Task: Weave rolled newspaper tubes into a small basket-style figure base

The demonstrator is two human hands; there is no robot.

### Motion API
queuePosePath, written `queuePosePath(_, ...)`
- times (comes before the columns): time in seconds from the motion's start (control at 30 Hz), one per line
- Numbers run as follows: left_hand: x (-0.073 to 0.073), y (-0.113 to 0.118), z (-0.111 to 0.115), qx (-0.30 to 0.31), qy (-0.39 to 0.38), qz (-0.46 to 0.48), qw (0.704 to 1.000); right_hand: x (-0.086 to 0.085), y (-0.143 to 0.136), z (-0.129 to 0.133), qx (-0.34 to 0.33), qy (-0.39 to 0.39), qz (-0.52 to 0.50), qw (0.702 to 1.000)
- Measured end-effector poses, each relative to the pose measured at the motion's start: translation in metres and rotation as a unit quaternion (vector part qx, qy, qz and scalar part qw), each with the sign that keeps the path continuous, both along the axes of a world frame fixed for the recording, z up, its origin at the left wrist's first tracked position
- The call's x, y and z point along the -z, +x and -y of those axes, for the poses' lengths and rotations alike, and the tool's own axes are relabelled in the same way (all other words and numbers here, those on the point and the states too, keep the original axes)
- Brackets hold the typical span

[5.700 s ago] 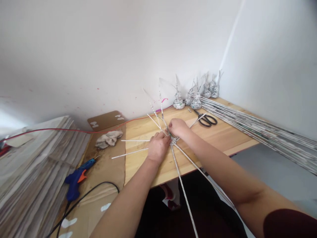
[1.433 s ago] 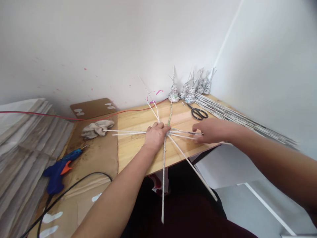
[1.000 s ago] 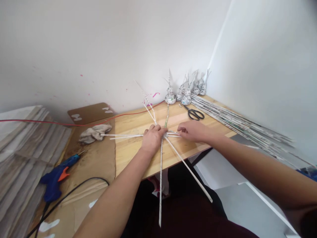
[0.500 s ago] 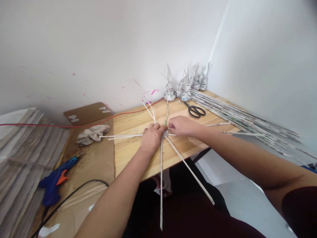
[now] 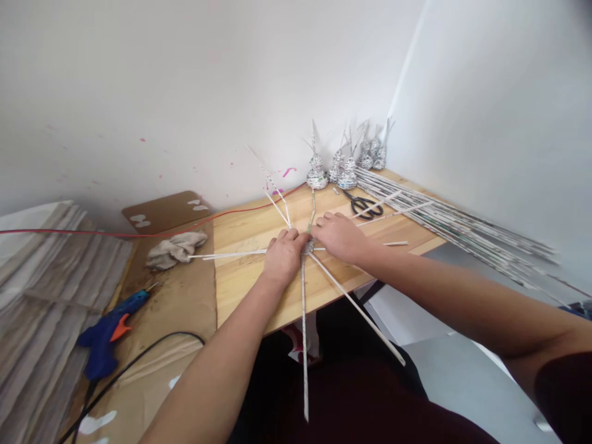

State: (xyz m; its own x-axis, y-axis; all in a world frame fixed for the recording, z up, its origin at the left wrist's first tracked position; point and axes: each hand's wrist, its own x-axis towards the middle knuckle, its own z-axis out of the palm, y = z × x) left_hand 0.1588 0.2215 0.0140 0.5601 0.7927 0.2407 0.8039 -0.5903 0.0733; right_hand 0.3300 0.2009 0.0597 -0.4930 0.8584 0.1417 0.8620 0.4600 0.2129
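Rolled newspaper tubes spread like spokes from a small woven center [image 5: 309, 246] on the wooden table. My left hand [image 5: 284, 256] lies over the left side of this center, its fingers closed on it. On the other side, my right hand [image 5: 340, 237] has curled fingers close to the left thumb, gripping a paper tube [image 5: 379, 204] that sticks out toward the scissors. Its gripped part is hidden by the fingers. One spoke [image 5: 304, 333] points toward my body, another [image 5: 358, 311] slants to the right, and a pair [image 5: 235, 254] reaches left.
Behind stand several woven paper figures [image 5: 317, 172]. Black-handled scissors [image 5: 367, 208] lie near a bundle of paper tubes [image 5: 444, 219]. On the left are a blue glue gun [image 5: 104, 339], a crumpled cloth [image 5: 173, 250], cardboard [image 5: 185, 308] and stacked paper [image 5: 55, 320]. A red cord [image 5: 250, 210] crosses behind.
My right hand has turned, its fingers now lower over the woven center. The tube ends beyond it have swung away from me, toward the scissors. My left hand stays nearly in place.
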Motion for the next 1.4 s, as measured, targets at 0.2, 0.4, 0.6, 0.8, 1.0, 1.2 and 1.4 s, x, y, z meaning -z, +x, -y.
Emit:
queuePosePath(0.2, 0.001, 0.000, 0.001, 0.000, 0.005, 0.018, 1.000, 0.006, -0.002, 0.001, 0.054, -0.040, -0.055, 0.996)
queuePosePath(0.4, 0.002, -0.003, 0.001, 0.011, 0.017, 0.020, 1.000, 0.003, 0.001, -0.005, 0.071, -0.083, -0.091, 0.990)
queuePosePath(0.6, 0.003, -0.005, 0.004, 0.022, 0.022, 0.012, 0.999, -0.001, -0.007, 0.002, 0.090, -0.089, -0.105, 0.986)
queuePosePath(0.8, 0.003, -0.004, 0.007, 0.020, 0.035, -0.002, 0.999, 0.010, -0.010, 0.010, 0.095, -0.079, -0.133, 0.983)
queuePosePath(1.0, 0.006, -0.002, 0.004, -0.008, 0.051, 0.015, 0.999, 0.015, -0.003, 0.011, 0.076, -0.066, -0.131, 0.986)
queuePosePath(1.2, 0.002, -0.003, 0.006, 0.000, 0.048, -0.030, 0.998, 0.013, -0.005, 0.013, 0.080, -0.066, -0.118, 0.988)
queuePosePath(1.4, -0.001, -0.002, 0.008, 0.002, 0.044, -0.035, 0.998, 0.013, -0.003, 0.017, 0.069, -0.073, -0.111, 0.989)
